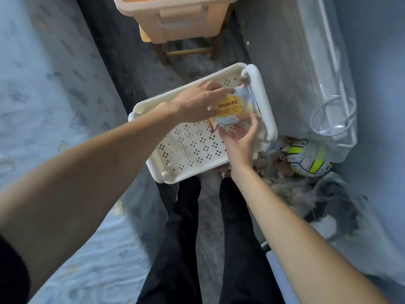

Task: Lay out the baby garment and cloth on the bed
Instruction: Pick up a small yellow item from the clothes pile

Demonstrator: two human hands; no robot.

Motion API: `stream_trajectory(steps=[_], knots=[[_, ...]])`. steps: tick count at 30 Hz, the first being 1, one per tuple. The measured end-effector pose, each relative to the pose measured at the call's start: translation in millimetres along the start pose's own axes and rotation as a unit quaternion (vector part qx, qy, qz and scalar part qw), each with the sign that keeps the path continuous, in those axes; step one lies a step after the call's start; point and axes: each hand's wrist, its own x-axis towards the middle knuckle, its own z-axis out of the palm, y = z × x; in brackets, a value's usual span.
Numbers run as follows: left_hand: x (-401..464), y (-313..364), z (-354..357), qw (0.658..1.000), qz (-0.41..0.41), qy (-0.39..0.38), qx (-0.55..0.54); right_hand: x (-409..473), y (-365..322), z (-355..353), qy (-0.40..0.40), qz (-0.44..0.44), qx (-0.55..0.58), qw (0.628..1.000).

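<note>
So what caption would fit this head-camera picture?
Both hands, left and right, hold a yellow-labelled packet over a white perforated basket beside the bed.

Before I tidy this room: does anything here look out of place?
Yes. A volleyball lies in a heap of scraps on the floor right of the white basket. Both hands, left hand, right hand, hold a yellow packet, not clothing.

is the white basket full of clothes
No, the white basket shows mostly its bare perforated bottom, with only a yellow-labelled packet held over it by the left hand and right hand.
</note>
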Motion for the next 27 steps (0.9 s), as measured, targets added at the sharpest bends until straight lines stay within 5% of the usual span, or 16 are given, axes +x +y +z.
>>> stream_trajectory(steps=[7,13,21,27], knots=[[13,0,-5,0.997,-0.021,-0.079,-0.003,23,-4,13,-0.006,0.021,0.028,0.999],[-38,-5,-24,0.97,-0.074,-0.154,-0.176,-5,-9,0,-0.169,0.02,0.004,0.985],[-198,82,-168,0.905,-0.102,0.081,-0.405,-111,-185,-35,-0.419,-0.079,-0.019,0.904],[-339,174,-319,0.877,-0.117,0.259,-0.387,-232,-370,-15,-0.562,-0.248,-0.09,0.784]])
